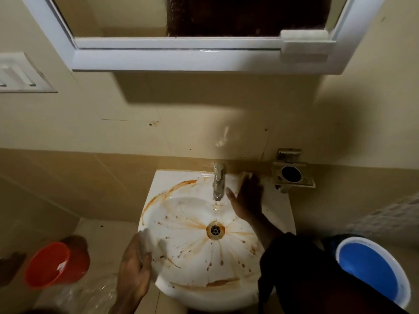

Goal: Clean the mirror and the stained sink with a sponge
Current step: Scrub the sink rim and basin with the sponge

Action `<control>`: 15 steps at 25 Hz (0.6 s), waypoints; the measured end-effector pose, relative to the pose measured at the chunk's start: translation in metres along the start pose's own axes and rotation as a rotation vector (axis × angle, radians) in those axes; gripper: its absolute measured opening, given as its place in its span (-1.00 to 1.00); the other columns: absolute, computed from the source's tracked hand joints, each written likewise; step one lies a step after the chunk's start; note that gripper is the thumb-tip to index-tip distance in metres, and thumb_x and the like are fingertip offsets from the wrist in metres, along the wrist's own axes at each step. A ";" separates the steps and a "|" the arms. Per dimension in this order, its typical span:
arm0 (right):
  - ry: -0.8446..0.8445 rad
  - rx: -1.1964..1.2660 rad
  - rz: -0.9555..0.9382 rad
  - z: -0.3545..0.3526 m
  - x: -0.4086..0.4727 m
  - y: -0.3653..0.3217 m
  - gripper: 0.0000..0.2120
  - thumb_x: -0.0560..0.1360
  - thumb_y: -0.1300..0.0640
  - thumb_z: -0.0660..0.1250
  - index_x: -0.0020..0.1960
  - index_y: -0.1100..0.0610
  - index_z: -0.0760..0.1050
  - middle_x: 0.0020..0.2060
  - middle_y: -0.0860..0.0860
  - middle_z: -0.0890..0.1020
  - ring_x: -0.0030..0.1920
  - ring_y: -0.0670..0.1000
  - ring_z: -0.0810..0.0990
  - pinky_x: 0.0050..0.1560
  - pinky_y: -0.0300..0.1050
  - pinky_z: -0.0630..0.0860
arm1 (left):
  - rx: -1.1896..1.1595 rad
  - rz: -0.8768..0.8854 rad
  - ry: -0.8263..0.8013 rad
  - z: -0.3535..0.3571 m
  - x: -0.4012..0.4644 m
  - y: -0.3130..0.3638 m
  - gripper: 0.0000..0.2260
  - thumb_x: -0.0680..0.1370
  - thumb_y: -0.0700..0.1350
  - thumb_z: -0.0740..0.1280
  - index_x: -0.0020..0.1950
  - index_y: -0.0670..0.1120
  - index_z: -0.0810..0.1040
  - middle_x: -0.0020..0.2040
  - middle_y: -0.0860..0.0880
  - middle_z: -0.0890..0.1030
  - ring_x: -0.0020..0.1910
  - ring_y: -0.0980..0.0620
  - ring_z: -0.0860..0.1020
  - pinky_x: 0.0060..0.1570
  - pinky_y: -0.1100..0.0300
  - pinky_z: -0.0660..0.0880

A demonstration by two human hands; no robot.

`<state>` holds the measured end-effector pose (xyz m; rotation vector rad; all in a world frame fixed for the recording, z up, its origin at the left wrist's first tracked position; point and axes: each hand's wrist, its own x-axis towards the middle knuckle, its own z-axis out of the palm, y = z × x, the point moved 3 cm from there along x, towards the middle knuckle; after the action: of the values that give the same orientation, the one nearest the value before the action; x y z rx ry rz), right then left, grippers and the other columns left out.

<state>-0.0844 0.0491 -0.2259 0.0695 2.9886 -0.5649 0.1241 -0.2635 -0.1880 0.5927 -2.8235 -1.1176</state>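
Observation:
The white sink (181, 291) is streaked with orange-brown stains that run toward the drain (215, 230) and ring its rim. A chrome tap (219, 180) at the back lets a thin stream of water fall. My right hand (248, 198) lies flat on the sink's back right ledge beside the tap, pressing a pale sponge (245, 174) whose edge shows past the fingertips. My left hand (136, 268) grips the sink's front left rim, thumb on top. The white-framed mirror (140, 14) hangs above, and a white block (303, 45) sits at its lower right corner.
A red bucket (56, 264) stands on the floor at the left, beside crumpled clear plastic (88, 291). A blue bucket with a white rim (371, 270) stands at the right. A metal soap holder (292, 175) juts from the wall right of the sink. A switch plate (20, 73) is at the left.

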 end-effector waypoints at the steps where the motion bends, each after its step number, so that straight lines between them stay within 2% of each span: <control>1: -0.002 0.034 -0.036 0.008 -0.001 -0.021 -0.10 0.51 -0.42 0.00 0.63 0.12 -0.09 0.62 0.16 -0.02 0.60 0.24 -0.04 0.59 0.11 -0.06 | 0.014 -0.001 0.019 -0.001 0.003 -0.001 -0.33 0.55 0.35 -0.03 0.53 -0.02 0.24 0.46 -0.12 0.43 0.41 -0.18 0.42 0.34 -0.18 0.40; 2: -0.014 0.075 -0.079 0.014 -0.005 -0.041 -0.11 0.48 -0.41 0.05 0.62 0.08 -0.06 0.61 0.09 0.05 0.60 0.21 0.01 0.59 0.08 0.02 | 0.025 0.009 0.033 -0.001 0.007 -0.003 -0.34 0.55 0.33 -0.01 0.52 -0.05 0.25 0.45 -0.14 0.43 0.41 -0.19 0.41 0.34 -0.19 0.39; 4: -0.034 0.100 -0.133 0.027 -0.014 -0.054 -0.06 0.49 -0.41 0.08 0.63 0.09 -0.19 0.62 0.07 -0.08 0.62 0.14 -0.14 0.60 0.09 -0.08 | 0.041 0.033 0.045 0.000 0.015 -0.005 -0.38 0.55 0.27 0.04 0.50 -0.07 0.26 0.43 -0.16 0.43 0.38 -0.21 0.43 0.32 -0.20 0.40; 6: -0.012 -0.024 -0.208 0.023 -0.010 -0.033 -0.08 0.53 -0.38 0.06 0.64 0.12 -0.21 0.63 0.13 -0.13 0.62 0.16 -0.16 0.59 0.21 -0.04 | 0.065 0.076 0.047 0.002 0.023 -0.006 -0.43 0.56 0.19 0.08 0.49 -0.09 0.28 0.41 -0.17 0.44 0.35 -0.22 0.44 0.30 -0.22 0.41; 8: 0.013 -0.211 -0.225 0.013 -0.001 0.008 -0.14 0.56 -0.39 -0.09 0.64 0.11 -0.24 0.62 0.13 -0.20 0.62 0.16 -0.20 0.56 0.27 -0.02 | 0.089 0.098 0.052 0.004 0.031 -0.005 -0.46 0.56 0.12 0.12 0.48 -0.11 0.28 0.39 -0.18 0.44 0.33 -0.23 0.44 0.29 -0.23 0.42; 10: 0.040 -0.269 -0.086 -0.002 -0.003 0.050 -0.10 0.53 -0.46 -0.19 0.63 0.11 -0.28 0.62 0.13 -0.22 0.61 0.19 -0.21 0.57 0.28 -0.06 | 0.119 0.084 0.062 0.006 0.037 -0.008 -0.48 0.57 0.10 0.13 0.46 -0.14 0.30 0.37 -0.20 0.44 0.32 -0.25 0.44 0.28 -0.24 0.42; 12: 0.085 -0.256 0.089 -0.018 -0.018 0.082 -0.02 0.48 -0.50 -0.20 0.63 0.17 -0.25 0.62 0.21 -0.13 0.61 0.25 -0.12 0.58 0.24 -0.09 | 0.137 0.082 0.084 0.005 0.038 -0.011 -0.46 0.58 0.12 0.11 0.45 -0.17 0.31 0.38 -0.23 0.43 0.33 -0.27 0.43 0.29 -0.24 0.41; 15: 0.077 -0.161 0.213 -0.024 -0.018 0.081 0.05 0.44 -0.54 -0.23 0.62 0.23 -0.21 0.61 0.24 -0.03 0.60 0.24 -0.05 0.59 0.17 -0.12 | 0.130 0.063 0.086 0.000 0.040 -0.013 -0.45 0.58 0.14 0.08 0.45 -0.17 0.32 0.39 -0.23 0.42 0.34 -0.26 0.42 0.30 -0.23 0.40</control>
<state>-0.0632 0.1331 -0.2312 0.4002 3.0344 -0.3045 0.0914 -0.2870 -0.2002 0.5411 -2.8344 -0.8823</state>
